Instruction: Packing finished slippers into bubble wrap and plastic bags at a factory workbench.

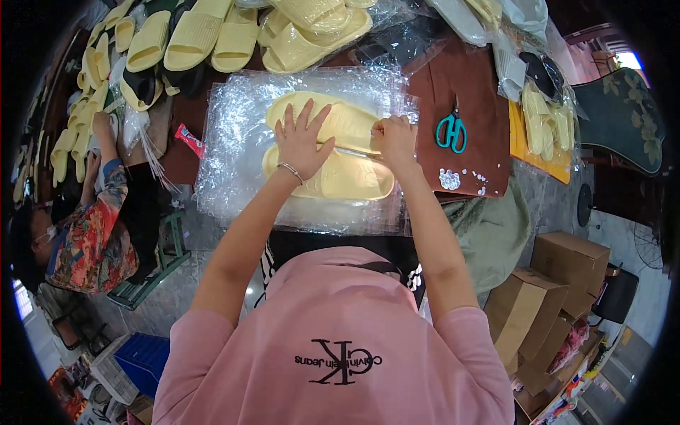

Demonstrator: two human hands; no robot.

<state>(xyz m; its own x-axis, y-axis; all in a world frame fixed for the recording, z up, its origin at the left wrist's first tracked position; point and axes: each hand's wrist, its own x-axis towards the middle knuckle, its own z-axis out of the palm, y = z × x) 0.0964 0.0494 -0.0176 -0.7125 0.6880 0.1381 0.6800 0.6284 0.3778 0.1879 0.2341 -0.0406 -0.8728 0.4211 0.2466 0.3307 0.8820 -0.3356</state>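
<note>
Two pale yellow slippers (347, 183) lie side by side on a stack of clear plastic bags (237, 142). Whether a layer of plastic covers them, I cannot tell. My left hand (302, 142) rests flat across both slippers, fingers spread, with a bracelet at the wrist. At the right end of the pair, my right hand (397, 142) is closed, its fingers pinched together beside the slippers and the bags' right edge. What is between those fingers is hidden.
Teal-handled scissors (451, 133) lie on the brown tabletop (489, 159) at right, near small clear scraps (450, 178). More yellow slippers (195, 35) crowd the far side. A co-worker (92, 241) sits at left. Cardboard boxes (545, 290) stand on the floor at right.
</note>
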